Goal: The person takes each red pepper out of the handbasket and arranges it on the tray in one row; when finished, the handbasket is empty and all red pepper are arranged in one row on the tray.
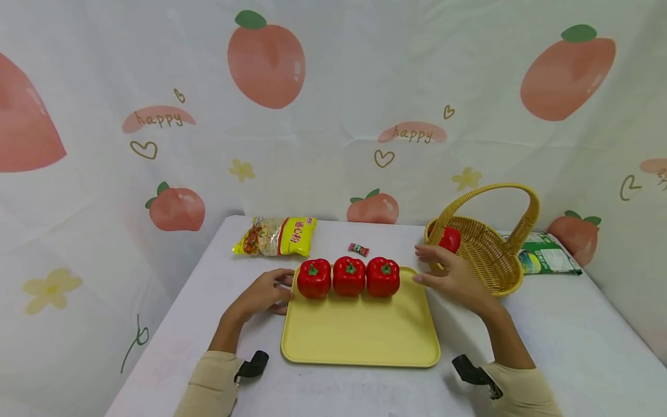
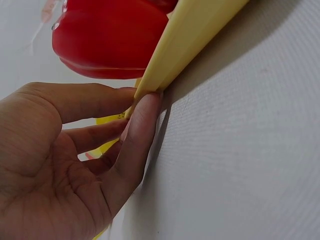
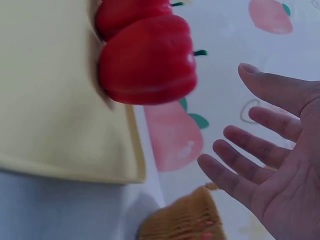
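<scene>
Three red bell peppers point(image 1: 349, 277) with green stems stand in a row along the back of a yellow tray point(image 1: 359, 336). At the tray's left rim, my left hand point(image 1: 263, 294) pinches the edge between thumb and fingers, as the left wrist view shows, just beside the leftmost pepper point(image 2: 107, 40). My right hand point(image 1: 455, 280) hovers by the tray's back right corner with fingers spread and the palm holding nothing. Close behind it, another red pepper point(image 1: 450, 239) lies in a yellow wicker basket point(image 1: 513, 272), partly hidden by the basket's handle.
A yellow bag of dry food point(image 1: 276, 236) lies at the back left. Behind the peppers is a small wrapped candy point(image 1: 359, 249). A green packet point(image 1: 552, 255) lies right of the basket. A printed cloth backdrop point(image 1: 333, 116) rises behind the white table point(image 1: 333, 394).
</scene>
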### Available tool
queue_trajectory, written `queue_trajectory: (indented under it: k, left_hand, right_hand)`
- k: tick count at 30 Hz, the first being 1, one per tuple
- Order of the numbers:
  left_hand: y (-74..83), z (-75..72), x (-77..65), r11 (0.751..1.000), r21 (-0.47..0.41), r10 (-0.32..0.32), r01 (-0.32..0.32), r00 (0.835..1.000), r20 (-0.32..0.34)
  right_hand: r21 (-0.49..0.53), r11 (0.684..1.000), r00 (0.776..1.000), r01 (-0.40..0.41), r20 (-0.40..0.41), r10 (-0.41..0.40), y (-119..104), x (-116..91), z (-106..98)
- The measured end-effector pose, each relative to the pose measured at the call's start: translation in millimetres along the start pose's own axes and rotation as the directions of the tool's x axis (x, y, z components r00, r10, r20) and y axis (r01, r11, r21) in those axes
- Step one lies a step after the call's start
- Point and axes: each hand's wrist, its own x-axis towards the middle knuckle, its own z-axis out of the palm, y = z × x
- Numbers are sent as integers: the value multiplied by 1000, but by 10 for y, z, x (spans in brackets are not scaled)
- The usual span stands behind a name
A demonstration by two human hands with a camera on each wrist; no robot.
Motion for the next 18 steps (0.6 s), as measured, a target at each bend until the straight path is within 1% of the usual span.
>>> queue_trajectory:
  k: [8,12,18]
  left_hand:
    - [-2,4,-4,1000,7,-8,8,1000,-2]
    - [-6,6,3,1000,8,0,0,1000,-4]
    - [-15,0,12,1000,6,3,-3,1000,-6]
  right_hand:
    - [-96,995,998,-10,-67,3,-24,-73,-251]
    - [-138,990,997,-19,-73,9,-13,-100,-410]
    - [-177,984,997,-28,-70,16,94,-102,-605]
